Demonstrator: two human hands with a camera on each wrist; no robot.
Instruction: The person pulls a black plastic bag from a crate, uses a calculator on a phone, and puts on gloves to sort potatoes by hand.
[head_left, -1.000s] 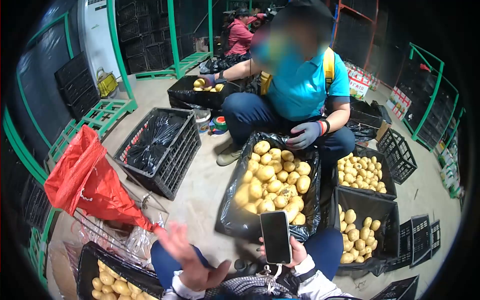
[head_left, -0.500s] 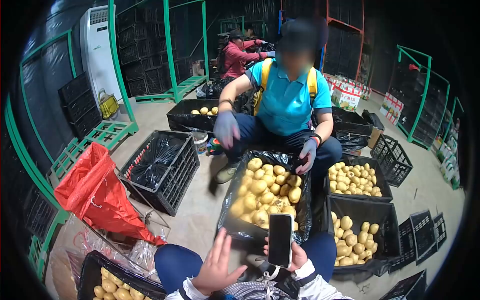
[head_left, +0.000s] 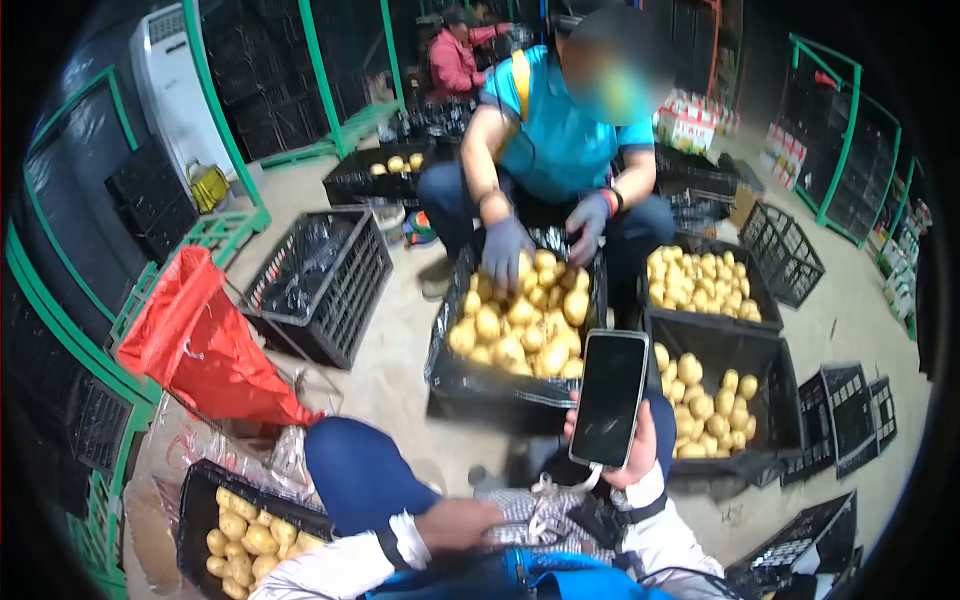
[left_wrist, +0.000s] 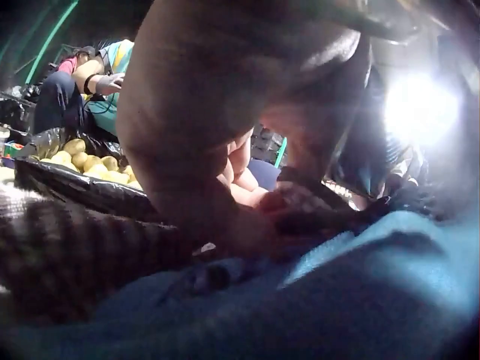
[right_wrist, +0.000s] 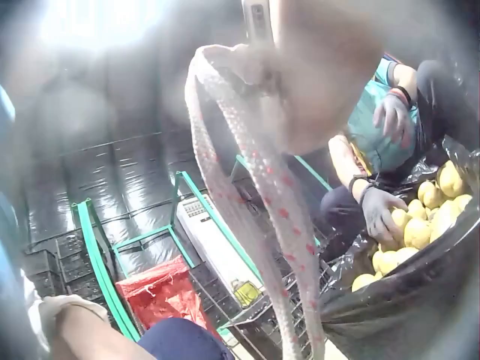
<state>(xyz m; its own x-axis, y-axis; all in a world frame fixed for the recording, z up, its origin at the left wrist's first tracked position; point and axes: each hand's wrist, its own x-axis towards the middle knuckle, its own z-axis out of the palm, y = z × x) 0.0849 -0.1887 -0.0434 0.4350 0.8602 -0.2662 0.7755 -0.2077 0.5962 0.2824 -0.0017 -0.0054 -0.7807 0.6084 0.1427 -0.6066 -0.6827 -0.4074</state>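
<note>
In the head view, the right hand (head_left: 642, 452) grips an upright phone (head_left: 609, 395) with a dark screen. A pale strap with red specks (right_wrist: 277, 195) hangs below that hand in the right wrist view, where the phone's edge (right_wrist: 257, 21) shows. The left hand (head_left: 458, 524) lies low at the lap, against checked cloth (head_left: 520, 528); its fingers are blurred and partly hidden. In the left wrist view, the left hand (left_wrist: 240, 97) is a dark shape close to the lens, above blue cloth (left_wrist: 360, 285), and what it touches cannot be made out.
Facing the lap, a person in a blue shirt (head_left: 550, 140) reaches gloved hands into a lined crate of potatoes (head_left: 515, 330). More potato crates stand right (head_left: 705, 410) and lower left (head_left: 240, 535). A red sack (head_left: 205, 340) and black crate (head_left: 320, 285) stand left.
The left hand has dropped from its raised, spread pose to the lap. The phone has moved up and right in view. The facing person's gloved hands have moved onto the potatoes.
</note>
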